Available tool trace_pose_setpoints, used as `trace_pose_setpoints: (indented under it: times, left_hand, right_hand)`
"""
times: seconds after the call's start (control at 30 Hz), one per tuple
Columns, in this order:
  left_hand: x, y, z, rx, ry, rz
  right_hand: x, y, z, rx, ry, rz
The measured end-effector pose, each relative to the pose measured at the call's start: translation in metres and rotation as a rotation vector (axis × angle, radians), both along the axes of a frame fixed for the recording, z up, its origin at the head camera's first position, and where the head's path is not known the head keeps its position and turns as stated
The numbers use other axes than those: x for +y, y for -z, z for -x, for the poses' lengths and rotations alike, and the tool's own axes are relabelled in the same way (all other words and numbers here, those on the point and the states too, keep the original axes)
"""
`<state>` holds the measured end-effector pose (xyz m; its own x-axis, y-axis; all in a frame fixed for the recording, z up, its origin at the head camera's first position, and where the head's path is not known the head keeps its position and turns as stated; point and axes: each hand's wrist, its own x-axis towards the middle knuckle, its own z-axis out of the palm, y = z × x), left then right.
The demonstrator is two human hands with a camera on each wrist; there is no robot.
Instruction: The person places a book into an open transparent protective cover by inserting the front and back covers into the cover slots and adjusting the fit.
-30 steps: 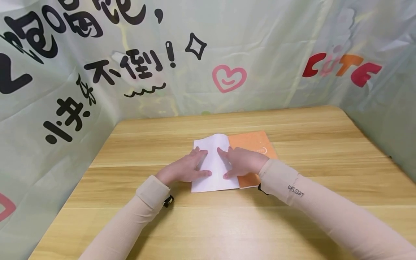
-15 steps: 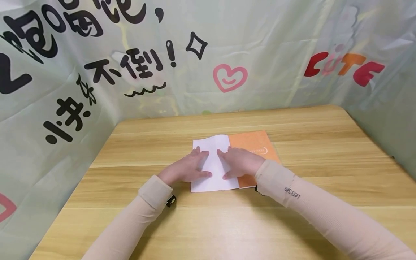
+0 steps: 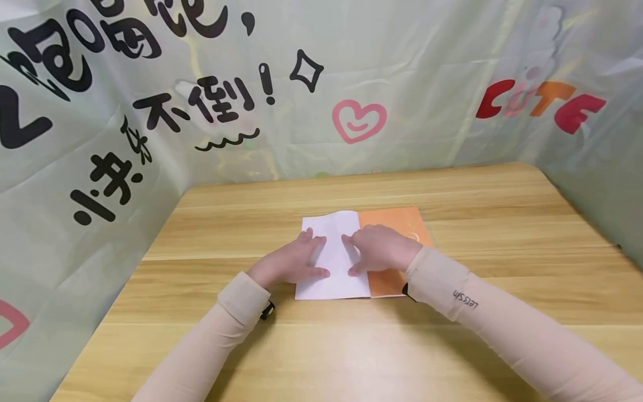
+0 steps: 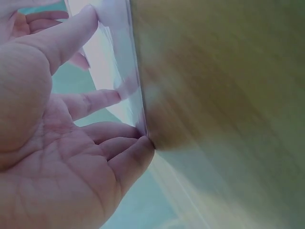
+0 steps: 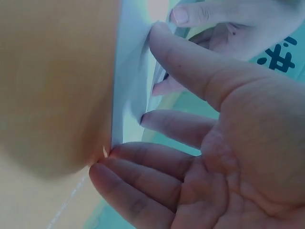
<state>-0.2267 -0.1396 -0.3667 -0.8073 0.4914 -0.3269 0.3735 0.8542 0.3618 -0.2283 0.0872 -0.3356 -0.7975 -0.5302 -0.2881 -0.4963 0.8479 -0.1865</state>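
Observation:
A white sheet of paper [image 3: 335, 285], its far edge bulging slightly, lies at the middle of the table against an orange booklet [image 3: 394, 216] and overlaps the booklet's left part. My left hand [image 3: 291, 259] rests on the sheet's left side with fingers and thumb extended. Over the sheet's right side and the orange cover, my right hand [image 3: 384, 248] touches the paper with extended index finger and thumb. In the left wrist view, the left fingertips [image 4: 145, 142] meet the paper's edge at the wood. The right wrist view has the right fingertips [image 5: 99, 168] on the orange cover beside the white edge.
The wooden table [image 3: 321, 352] has rounded far corners. A pale printed curtain [image 3: 412, 67] with black characters, a pink heart and coloured letters hangs behind it and at both sides. Each wrist carries a band under beige sleeves [image 3: 502, 312].
The sheet's bulging far edge sits slightly lower, and the orange booklet has shifted a little toward the person. Both hands keep nearly the same pose on the paper; the head view has turned slightly.

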Motion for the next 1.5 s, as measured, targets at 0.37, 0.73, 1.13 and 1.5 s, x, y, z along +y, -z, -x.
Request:
trace_pose_setpoints:
  times: [0.37,0.73,1.13,1.5]
  left_hand:
    - [0.003,-0.004,-0.001,-0.001,0.018,0.018]
    - [0.004,-0.003,0.0,0.017,0.025,0.022]
    - [0.003,-0.001,-0.002,0.014,0.007,0.014]
    - [0.002,-0.001,-0.003,0.012,0.007,-0.012]
  right_hand:
    - [0.045,-0.01,0.035,-0.056,0.085,0.127]
    - [0.099,-0.002,0.063,-0.013,0.167,0.05]
    - [0.11,0.006,0.077,0.028,0.198,0.061]
    - [0.112,0.009,0.08,-0.022,0.252,0.119]
